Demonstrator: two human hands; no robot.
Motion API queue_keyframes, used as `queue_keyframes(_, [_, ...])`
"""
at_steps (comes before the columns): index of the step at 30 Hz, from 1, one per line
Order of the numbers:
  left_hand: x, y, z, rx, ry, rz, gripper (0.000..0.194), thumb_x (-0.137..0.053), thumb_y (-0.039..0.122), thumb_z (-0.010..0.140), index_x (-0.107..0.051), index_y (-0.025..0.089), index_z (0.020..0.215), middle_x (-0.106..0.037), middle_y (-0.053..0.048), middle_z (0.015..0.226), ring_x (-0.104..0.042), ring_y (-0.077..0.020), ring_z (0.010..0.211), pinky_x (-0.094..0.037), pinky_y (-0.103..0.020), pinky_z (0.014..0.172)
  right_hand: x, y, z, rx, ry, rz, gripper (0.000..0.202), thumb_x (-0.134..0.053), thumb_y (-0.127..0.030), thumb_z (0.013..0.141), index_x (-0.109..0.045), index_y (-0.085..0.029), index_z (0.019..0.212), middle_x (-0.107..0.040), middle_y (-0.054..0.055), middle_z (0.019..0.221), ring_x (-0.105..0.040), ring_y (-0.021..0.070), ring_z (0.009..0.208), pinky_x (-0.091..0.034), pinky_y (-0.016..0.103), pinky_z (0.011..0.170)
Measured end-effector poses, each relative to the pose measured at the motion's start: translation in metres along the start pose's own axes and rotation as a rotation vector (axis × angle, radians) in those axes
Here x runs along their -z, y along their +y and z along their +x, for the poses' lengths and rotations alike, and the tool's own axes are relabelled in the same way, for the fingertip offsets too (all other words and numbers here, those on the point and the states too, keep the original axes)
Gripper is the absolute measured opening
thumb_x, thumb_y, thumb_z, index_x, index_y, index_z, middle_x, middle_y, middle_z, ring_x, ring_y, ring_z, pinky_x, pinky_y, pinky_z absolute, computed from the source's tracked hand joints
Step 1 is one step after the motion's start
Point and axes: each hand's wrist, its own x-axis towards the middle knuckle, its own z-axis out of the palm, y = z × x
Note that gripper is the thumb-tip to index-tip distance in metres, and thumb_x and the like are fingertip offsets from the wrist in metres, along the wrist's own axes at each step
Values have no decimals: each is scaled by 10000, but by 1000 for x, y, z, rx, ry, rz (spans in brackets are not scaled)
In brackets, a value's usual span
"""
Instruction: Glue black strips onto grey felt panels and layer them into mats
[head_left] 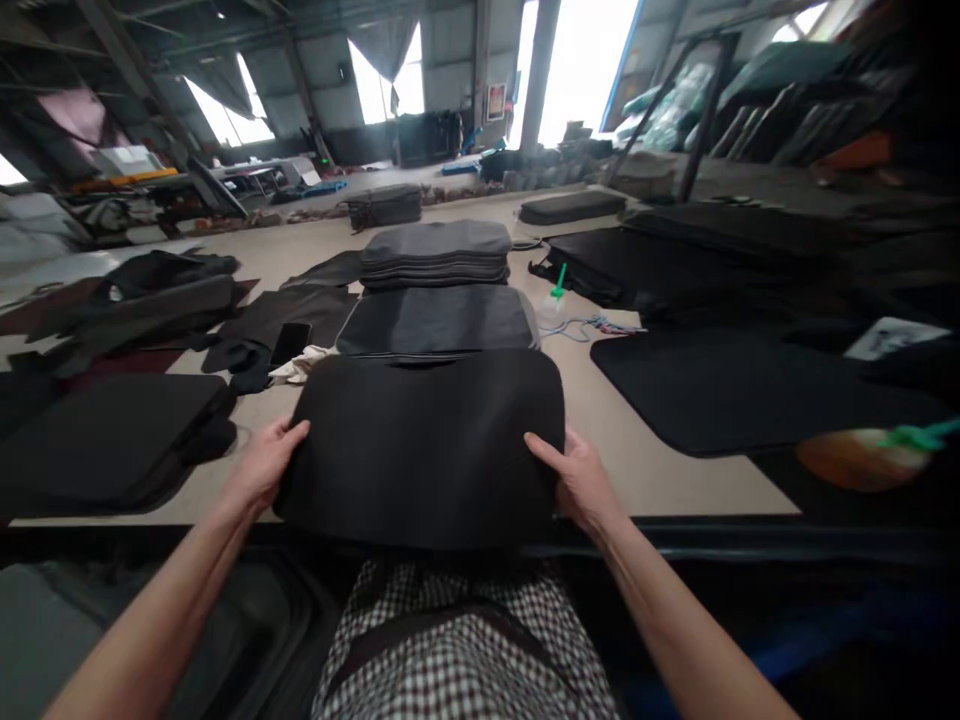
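Between my two hands is a black rounded rectangular panel (427, 450), its near edge at the table's front edge. My left hand (266, 460) grips its left side, with the thumb on top and the fingers hidden underneath. On the right side, my right hand (577, 475) holds it the same way. Just beyond the panel lies a dark grey rounded panel (439, 318) on the table. A stack of similar grey panels (435, 250) stands behind that one.
Black panels (97, 435) lie at the left; a large black panel (742, 390) lies at the right. An orange-brown bottle (862, 460) with a green nozzle is at the right edge. A phone (291, 345), a white cloth (300, 365) and a green-tipped bottle (556, 300) are on the table.
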Motion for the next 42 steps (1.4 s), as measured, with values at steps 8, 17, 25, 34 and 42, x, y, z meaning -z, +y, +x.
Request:
queue_keyframes(8, [-21, -47, 0, -256, 150, 623, 553, -507, 360, 970, -480, 175, 1490, -653, -197, 1297, -579, -388, 1253, -452, -534, 1046, 44, 19, 8, 228, 168, -994, 682, -692, -466, 846, -484, -208, 1442, -694, 121, 1087, -662, 375, 1017, -537, 564, 908])
queue_keyframes(17, [-113, -11, -21, -978, -335, 801, 675, -441, 576, 1007, -283, 321, 1612, -333, -77, 1668, -347, -282, 1515, -301, -486, 1203, 42, 21, -7, 549, 262, -1130, 227, -600, -384, 955, -618, -210, 1099, -566, 142, 1264, -527, 343, 1191, -466, 555, 1025])
queue_keyframes(25, [-132, -37, -10, -1014, -304, 800, 726, -489, 585, 966, -213, 415, 1616, -305, -23, 1672, -348, -308, 1517, -267, -551, 1206, 185, -24, -29, 504, 1159, -928, 562, -629, -496, 904, -388, -175, 1298, -371, 170, 1333, -481, 300, 1190, -538, 445, 913])
queue_keyframes(34, [-136, -39, -12, -1030, -242, 783, 784, -494, 585, 946, -107, 453, 1615, -320, -9, 1660, -401, -303, 1488, -322, -569, 1172, 290, -57, -11, 276, 1212, -960, 1019, -876, -519, 545, -402, -132, 1360, -461, 216, 1389, -457, 400, 1267, -355, 527, 1126])
queue_keyframes(42, [-136, -40, -11, -1062, -197, 818, 735, -486, 592, 966, -159, 447, 1609, -304, 8, 1661, -410, -278, 1484, -332, -518, 1172, 298, -77, -16, 327, 1189, -617, 896, -871, -637, 438, -514, -199, 1132, -606, 139, 1195, -567, 401, 1159, -403, 596, 1089])
